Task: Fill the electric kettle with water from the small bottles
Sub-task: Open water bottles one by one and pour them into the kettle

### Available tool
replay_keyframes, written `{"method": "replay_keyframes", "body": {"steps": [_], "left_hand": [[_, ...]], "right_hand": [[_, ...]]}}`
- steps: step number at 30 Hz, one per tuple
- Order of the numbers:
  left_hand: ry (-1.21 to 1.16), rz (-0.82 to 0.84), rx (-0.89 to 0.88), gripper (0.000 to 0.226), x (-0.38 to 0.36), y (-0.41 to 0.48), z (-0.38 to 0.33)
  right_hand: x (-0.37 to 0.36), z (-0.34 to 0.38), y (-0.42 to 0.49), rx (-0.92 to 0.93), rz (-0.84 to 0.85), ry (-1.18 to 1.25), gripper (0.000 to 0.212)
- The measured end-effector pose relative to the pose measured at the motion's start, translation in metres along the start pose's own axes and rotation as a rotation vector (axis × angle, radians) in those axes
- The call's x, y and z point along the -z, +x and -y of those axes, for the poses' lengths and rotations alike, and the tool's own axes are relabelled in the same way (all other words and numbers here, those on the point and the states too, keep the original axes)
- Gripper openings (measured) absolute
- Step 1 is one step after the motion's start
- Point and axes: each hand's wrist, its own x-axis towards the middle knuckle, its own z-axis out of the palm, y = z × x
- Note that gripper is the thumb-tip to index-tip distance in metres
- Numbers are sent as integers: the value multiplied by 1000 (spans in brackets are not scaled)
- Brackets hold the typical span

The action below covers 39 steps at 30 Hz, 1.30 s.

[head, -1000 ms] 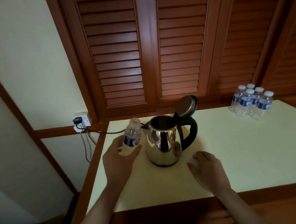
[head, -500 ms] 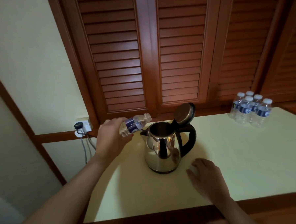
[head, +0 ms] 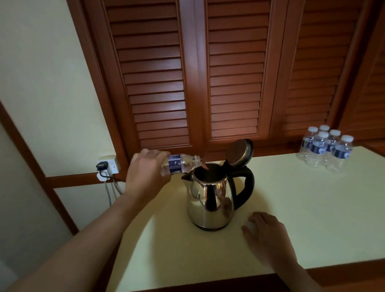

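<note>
The left hand (head: 147,174) is closed around the base end of a small water bottle (head: 181,164), which lies almost horizontal with its neck pointing right, directly over the open mouth of the electric kettle (head: 208,196). Whether water is leaving the bottle cannot be made out in the dim light. The kettle stands upright on the pale counter (head: 313,217), spout to the left, black handle to the right, its hinged lid (head: 240,152) raised and tilted back. The right hand (head: 266,236) rests palm down on the counter just beside the kettle's base, fingers loosely curled and gripping nothing visible. A cluster of capped small bottles (head: 326,151) stands upright at the far right of the counter, well apart from the kettle. A wall socket (head: 108,167) with a plug in it sits left of the counter.
</note>
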Motion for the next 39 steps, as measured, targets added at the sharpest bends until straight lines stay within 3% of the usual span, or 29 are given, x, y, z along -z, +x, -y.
{"method": "replay_keyframes", "body": {"steps": [39], "left_hand": [[136, -21, -117, 47, 9, 20, -6]], "right_hand": [[-3, -1, 0, -18, 11, -11, 29]]}}
